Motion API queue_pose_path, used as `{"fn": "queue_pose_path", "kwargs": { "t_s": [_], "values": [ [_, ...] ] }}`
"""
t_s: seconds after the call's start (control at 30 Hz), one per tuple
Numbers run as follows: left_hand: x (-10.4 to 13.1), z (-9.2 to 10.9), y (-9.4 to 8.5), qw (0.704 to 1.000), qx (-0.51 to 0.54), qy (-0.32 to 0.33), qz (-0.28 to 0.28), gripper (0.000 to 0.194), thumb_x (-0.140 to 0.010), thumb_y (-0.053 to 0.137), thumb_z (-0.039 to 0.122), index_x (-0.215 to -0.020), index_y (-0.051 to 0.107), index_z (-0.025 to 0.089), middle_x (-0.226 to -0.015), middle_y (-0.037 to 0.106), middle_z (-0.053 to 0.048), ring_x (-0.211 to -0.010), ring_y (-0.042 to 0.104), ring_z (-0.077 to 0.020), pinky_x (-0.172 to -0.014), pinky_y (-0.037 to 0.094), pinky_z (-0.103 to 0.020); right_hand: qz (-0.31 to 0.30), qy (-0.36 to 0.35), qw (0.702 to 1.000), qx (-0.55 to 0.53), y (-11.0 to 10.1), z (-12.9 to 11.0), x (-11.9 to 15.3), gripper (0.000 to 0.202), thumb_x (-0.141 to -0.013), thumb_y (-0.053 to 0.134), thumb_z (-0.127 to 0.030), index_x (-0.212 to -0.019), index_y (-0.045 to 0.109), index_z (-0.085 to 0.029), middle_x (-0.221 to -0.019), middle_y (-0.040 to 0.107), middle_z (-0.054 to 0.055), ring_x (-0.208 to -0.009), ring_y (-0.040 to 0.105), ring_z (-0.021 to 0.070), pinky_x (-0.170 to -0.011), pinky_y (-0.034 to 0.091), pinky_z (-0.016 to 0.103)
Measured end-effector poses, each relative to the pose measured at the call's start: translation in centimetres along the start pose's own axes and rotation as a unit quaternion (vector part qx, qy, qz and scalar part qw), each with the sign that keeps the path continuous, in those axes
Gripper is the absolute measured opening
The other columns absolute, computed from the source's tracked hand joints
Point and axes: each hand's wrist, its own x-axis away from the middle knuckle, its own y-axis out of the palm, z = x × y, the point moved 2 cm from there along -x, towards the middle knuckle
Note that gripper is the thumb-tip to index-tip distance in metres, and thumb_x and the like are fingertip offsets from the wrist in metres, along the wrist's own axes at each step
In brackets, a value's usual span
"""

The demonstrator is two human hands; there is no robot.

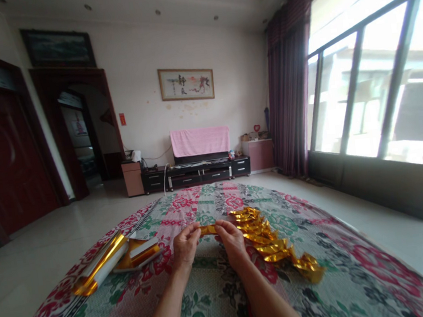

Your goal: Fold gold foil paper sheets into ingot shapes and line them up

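Note:
Between my two hands a small folded strip of gold foil paper (208, 230) is held level above the patterned tablecloth (208, 310). My left hand (186, 247) pinches its left end, and my right hand (230, 238) pinches the right end. Just right of my right hand, several folded gold foil pieces (259, 234) lie in a slanting row, overlapping one another. To the left of my left hand rests a roll of gold foil (105, 263) with a pale underside. A smaller stack of gold sheets (140, 252) lies beside it.
Beyond the round cloth-covered table stands a low black cabinet (200, 174) with a pink cloth (200, 141) draped over something on it. Purple curtains (289, 90) and large windows are on the right. A dark red door (6, 150) is at the left.

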Motion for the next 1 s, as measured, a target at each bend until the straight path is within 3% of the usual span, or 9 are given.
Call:
{"fn": "queue_pose_path", "kwargs": {
  "t_s": [0.33, 0.6, 1.0],
  "values": [
    [-0.1, -0.1, 0.0, 0.998, -0.036, 0.021, -0.041, 0.039, -0.064, 0.059, 0.029, -0.099, 0.067, 0.014, -0.082, 0.069, -0.005, -0.063, 0.06, -0.0143, -0.055, 0.046, -0.022, -0.001, -0.066, 0.996, 0.058, 0.1, 0.1, -0.3, 0.03, -0.059, 0.068, -0.039, -0.077, 0.068, -0.015, -0.066, 0.065, 0.002, -0.054, 0.054, 0.0123, -0.053, 0.046, 0.024],
    [0.3, 0.6, 0.0, 0.977, -0.151, 0.133, -0.065, 0.029, -0.065, 0.053, 0.018, -0.087, 0.071, 0.022, -0.089, 0.069, -0.004, -0.085, 0.061, -0.0203, -0.08, 0.047, -0.03, -0.028, -0.157, 0.975, 0.152, 0.6, -0.4, 0.2, 0.018, -0.065, 0.062, -0.033, -0.071, 0.068, -0.018, -0.068, 0.067, 0.002, -0.064, 0.06, 0.017, -0.063, 0.047, 0.026],
    [0.4, 0.6, 0.2, 0.965, -0.187, 0.151, -0.103, 0.024, -0.075, 0.051, 0.031, -0.085, 0.072, 0.023, -0.082, 0.068, -0.006, -0.08, 0.061, -0.0204, -0.076, 0.045, -0.029, -0.076, -0.192, 0.957, 0.205, 0.8, -0.2, 0.5, 0.017, -0.071, 0.057, -0.031, -0.076, 0.067, -0.018, -0.068, 0.066, 0.002, -0.061, 0.058, 0.0155, -0.061, 0.046, 0.025]
  ]
}}
